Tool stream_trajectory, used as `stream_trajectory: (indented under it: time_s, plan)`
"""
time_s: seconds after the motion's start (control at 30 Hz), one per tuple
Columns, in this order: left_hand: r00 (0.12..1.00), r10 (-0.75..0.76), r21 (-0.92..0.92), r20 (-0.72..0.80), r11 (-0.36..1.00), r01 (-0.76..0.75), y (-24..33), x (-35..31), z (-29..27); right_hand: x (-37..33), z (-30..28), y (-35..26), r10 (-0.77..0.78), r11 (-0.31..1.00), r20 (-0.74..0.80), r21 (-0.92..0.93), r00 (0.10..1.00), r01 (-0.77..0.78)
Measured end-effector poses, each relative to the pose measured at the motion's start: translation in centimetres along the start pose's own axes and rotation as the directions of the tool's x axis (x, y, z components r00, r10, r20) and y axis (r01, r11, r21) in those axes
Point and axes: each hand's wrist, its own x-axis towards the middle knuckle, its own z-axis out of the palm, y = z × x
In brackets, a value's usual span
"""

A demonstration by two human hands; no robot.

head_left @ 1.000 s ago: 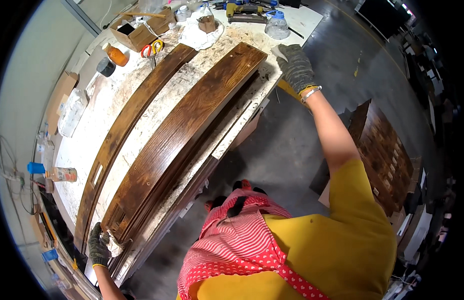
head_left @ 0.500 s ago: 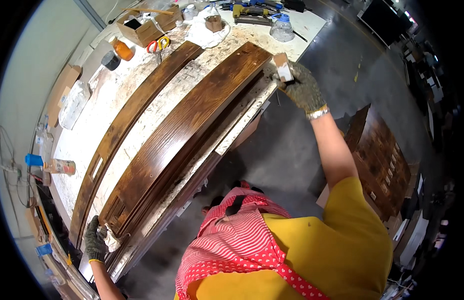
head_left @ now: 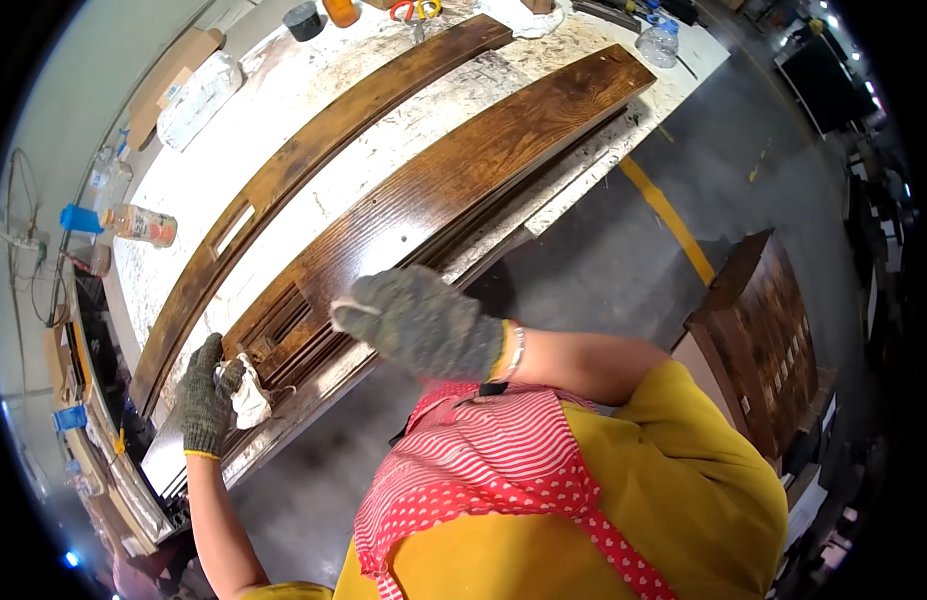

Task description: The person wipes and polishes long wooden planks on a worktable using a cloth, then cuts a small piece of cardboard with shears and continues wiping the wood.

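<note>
A broad curved board (head_left: 463,165) of dark-stained wood lies on the worktable, its slotted end toward me at the left. My left hand (head_left: 205,400), in a dark knitted glove, is closed at that end around a crumpled white rag (head_left: 251,396). My right hand (head_left: 418,320), gloved alike, is somewhat blurred over the board's near edge, close to the slotted end. Its fingers are curled on a small block, mostly hidden now; only a pale edge shows at the fingertips. A narrower curved board (head_left: 313,150) with one slot lies beyond.
The white, stained worktable (head_left: 133,270) carries a bottle (head_left: 148,226), a dark cup (head_left: 303,22), scissors (head_left: 416,12) and a clear jug (head_left: 659,42). More strips lie under the broad board. A brown wooden panel (head_left: 758,340) stands on the floor at the right.
My right hand has swept from the board's far right end to near its left end. The view has shifted, so the boards sit higher and farther right. My left hand stays at the slotted end.
</note>
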Motion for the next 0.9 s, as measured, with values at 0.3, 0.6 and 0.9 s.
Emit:
stream_trajectory:
  time_s: [0.3, 0.6, 0.9]
  plan:
    - [1.0, 0.014, 0.049, -0.016, 0.999, -0.013, 0.1, -0.5, -0.3, -3.6, -2.0, 4.4, -0.055, 0.808, -0.077, -0.589, 0.996, -0.001]
    - [1.0, 0.023, 0.066, -0.014, 0.998, -0.022, 0.2, -0.6, -0.1, -6.0, -9.9, 9.7, 0.172, 0.811, -0.307, -0.495, 0.936, -0.311]
    - [0.997, 0.059, 0.034, -0.057, 0.998, -0.058, 0.0, -0.8, -0.1, -6.1, -7.1, 8.3, 0.116, 0.809, -0.227, -0.543, 0.967, -0.225]
